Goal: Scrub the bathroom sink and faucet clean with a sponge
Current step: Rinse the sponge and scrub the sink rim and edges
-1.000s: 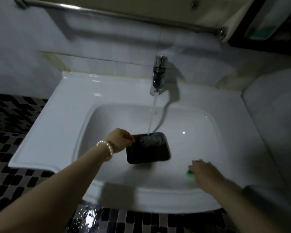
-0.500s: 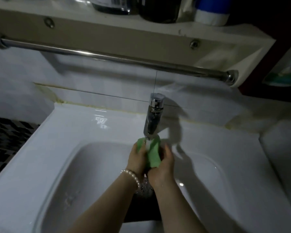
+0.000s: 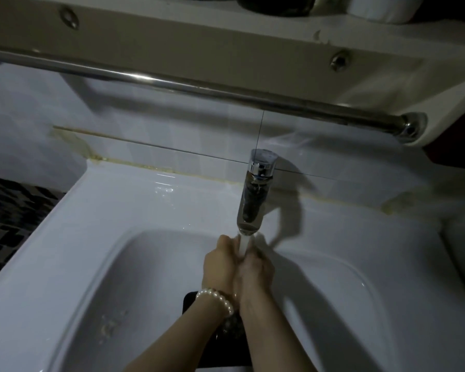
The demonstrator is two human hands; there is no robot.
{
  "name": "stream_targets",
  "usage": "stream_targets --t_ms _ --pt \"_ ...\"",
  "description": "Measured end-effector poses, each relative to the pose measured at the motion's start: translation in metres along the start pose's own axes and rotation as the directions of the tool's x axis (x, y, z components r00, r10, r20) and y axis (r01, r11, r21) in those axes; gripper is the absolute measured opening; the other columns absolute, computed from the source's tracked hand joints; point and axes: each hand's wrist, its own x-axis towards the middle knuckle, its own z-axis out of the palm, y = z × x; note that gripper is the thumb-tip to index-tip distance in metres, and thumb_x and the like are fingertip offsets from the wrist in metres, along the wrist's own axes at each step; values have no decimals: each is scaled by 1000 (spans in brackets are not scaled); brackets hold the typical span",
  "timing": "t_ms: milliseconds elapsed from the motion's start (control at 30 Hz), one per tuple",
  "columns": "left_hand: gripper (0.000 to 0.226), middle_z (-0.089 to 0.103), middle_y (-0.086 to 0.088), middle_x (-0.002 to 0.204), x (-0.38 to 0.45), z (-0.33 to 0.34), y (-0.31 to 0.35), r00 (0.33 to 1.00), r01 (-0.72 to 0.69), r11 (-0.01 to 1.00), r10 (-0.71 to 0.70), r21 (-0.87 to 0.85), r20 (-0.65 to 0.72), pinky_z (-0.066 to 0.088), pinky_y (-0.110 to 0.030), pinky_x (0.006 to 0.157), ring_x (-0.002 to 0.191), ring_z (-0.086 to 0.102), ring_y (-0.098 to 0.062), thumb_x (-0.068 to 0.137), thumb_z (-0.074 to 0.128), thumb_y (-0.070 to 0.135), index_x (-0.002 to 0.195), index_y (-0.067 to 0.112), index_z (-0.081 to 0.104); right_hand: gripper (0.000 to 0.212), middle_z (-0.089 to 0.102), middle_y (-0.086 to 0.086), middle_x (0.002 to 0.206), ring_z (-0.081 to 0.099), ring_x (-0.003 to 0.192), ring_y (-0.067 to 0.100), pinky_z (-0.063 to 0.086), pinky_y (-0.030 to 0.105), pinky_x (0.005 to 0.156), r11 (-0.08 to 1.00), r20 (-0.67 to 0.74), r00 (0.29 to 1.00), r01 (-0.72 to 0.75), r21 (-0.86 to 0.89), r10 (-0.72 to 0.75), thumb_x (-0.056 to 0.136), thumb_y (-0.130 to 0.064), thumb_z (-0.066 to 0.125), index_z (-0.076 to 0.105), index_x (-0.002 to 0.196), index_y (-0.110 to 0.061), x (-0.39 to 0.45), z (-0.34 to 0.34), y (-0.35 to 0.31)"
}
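A chrome faucet (image 3: 254,194) runs a stream of water (image 3: 243,245) into the white sink (image 3: 118,210). My left hand (image 3: 218,267), with a pearl bracelet on its wrist, and my right hand (image 3: 257,275) are pressed together right under the spout, fingers curled inward, with the water falling between them. The green sponge is hidden inside the clasped hands, and none of it shows.
A black tray (image 3: 226,350) lies in the basin under my forearms. A metal towel bar (image 3: 199,87) and a shelf (image 3: 199,36) with containers hang close above the faucet. Dark mosaic floor shows at the left.
My left hand let go of the black tray and my right picked up the green sponge. Both brought it under the faucet, then closed over it so it no longer shows. The camera moved closer.
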Motion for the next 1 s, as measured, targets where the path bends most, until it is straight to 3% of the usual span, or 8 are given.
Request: stream_targets --t_ms 100,200,300,433,667,767,833,1000 --pt "35 52 12 48 -5 4 -3 978 -191 953 205 236 -39 34 -7 45 53 49 -7 89 52 33 56 22 53 42 70 9 75 68 72 27 56 31 63 994 -59 997 -42 105 48 90 -44 56 68 70 -9 5 -6 -5" --pt "43 59 5 62 -11 10 2 951 -276 909 306 313 -50 36 -20 51 61 54 -14 98 36 39 71 16 60 44 65 4 68 63 60 20 49 25 51 999 -88 996 -32 37 35 92 -47 51 62 66 -14 -1 -13 -18" --pt "43 64 -12 100 -12 16 17 986 -101 980 75 174 151 51 -37 77 90 61 -30 101 27 36 121 8 54 32 63 9 78 61 53 17 49 25 46 985 -109 994 50 166 -33 96 -33 51 60 75 -10 7 -32 -37" --pt "33 61 -12 93 -12 5 25 952 210 976 -190 -61 240 41 -29 63 75 57 -22 99 37 34 106 9 57 32 62 24 109 60 87 31 45 33 76 862 -311 811 502 -65 -496 100 -20 43 60 111 5 39 -54 -77" --pt "20 64 -18 79 -3 -17 20 969 232 960 -215 -156 120 45 -29 61 69 57 -26 90 46 2 86 -2 66 60 17 18 155 14 144 31 4 40 117 460 261 796 545 -701 -546 96 -26 34 17 148 -3 53 -7 -51" --pt "19 64 -16 84 -2 -27 17 965 248 961 -234 -124 119 44 -29 66 75 59 -24 91 45 3 90 1 64 61 25 12 155 21 142 32 6 48 115 137 456 606 685 -716 -652 92 -20 50 26 147 -10 60 -55 -43" --pt "18 65 -15 86 -3 -33 18 962 249 964 -236 -93 136 46 -32 74 79 60 -24 92 46 5 90 2 64 48 39 13 147 35 134 37 23 58 108 106 387 652 584 -805 -652 88 -22 62 51 134 -15 66 -84 -55" --pt "19 64 -16 91 -6 -33 15 961 263 959 -250 -108 120 45 -39 90 88 59 -26 93 45 3 94 0 63 55 26 21 150 23 134 40 21 53 108 372 48 743 390 -842 -668 90 -17 55 40 142 -13 50 -44 -42"
